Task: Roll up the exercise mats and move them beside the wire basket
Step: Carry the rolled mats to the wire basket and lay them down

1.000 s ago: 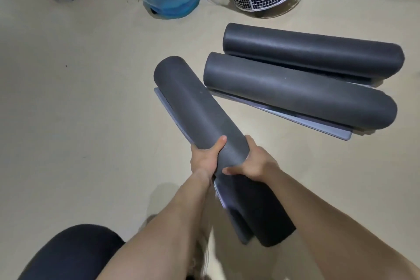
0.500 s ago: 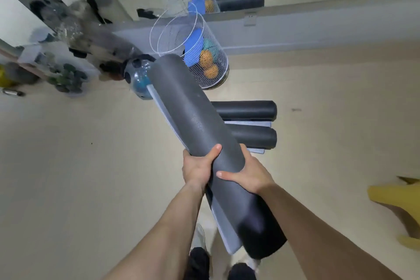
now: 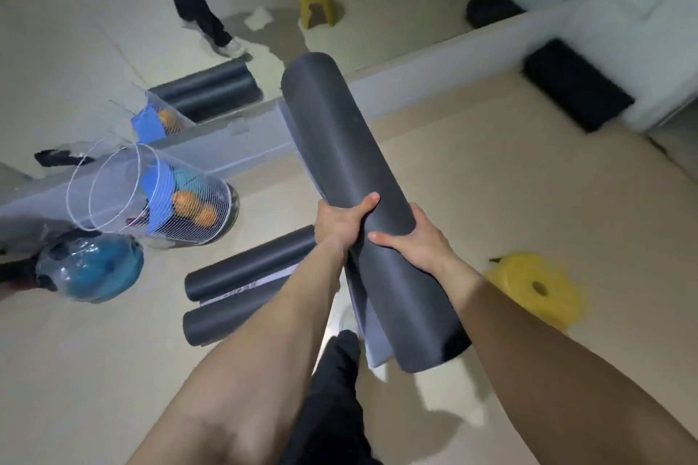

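Head | rolled mat [image 3: 351,162] — aloft, tilted | left hand [image 3: 340,225], right hand [image 3: 421,243] clasp its middle

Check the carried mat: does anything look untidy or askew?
Yes. On the rolled mat gripped by the left hand and right hand, a pale outer flap sticks out along its left side, so the roll looks loose.

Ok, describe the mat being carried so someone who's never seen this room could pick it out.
Find the white wire basket on the floor by the mirror; two dark rolled mats lie beside it. The one meant is the third dark roll, gripped mid-length by the left hand and right hand. Only it is off the floor.
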The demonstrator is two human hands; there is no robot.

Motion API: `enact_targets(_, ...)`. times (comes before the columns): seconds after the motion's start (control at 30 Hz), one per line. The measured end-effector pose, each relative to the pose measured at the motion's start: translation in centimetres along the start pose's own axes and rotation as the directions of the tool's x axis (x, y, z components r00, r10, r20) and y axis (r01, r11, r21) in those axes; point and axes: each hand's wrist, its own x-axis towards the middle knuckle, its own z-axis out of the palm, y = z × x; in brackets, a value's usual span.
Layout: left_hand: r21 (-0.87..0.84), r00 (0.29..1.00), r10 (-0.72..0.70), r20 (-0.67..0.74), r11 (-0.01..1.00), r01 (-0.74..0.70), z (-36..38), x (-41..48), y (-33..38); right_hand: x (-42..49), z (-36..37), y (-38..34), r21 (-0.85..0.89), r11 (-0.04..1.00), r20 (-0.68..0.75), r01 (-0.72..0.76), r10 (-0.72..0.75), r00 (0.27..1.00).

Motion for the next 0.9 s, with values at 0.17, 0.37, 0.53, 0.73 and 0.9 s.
enact_targets(0.17,0.071,0.986,0.048,0.157,0.996,-0.06,11.9,7.8,8.3,8.2,-10.6,-2.8,0.112,0.994,-0.125,-0.017,0.031,0.992)
enact_targets(0.37,0.161,0.946,0.038,0.321,0.982,-0.094,27.2,14.8,18.0,17.7,-23.8,-4.6,0.207,0.977,-0.265,-0.048,0.103,0.959)
enact_targets(0.53,0.222,0.914,0.036,0.404,0.965,-0.137,42.8,21.0,23.7,28.0,-36.6,-2.2,0.285,0.953,-0.311,-0.106,0.197,0.93)
enact_targets(0.73,0.25,0.9,0.065,0.43,0.95,-0.188,63.7,26.6,30.3,39.7,-54.4,0.8,0.318,0.938,-0.328,-0.138,0.245,0.912)
enact_targets(0.9,0.26,0.895,0.027,0.445,0.953,-0.158,78.9,30.5,34.9,48.4,-67.9,3.2,0.271,0.94,-0.324,-0.209,0.294,0.899)
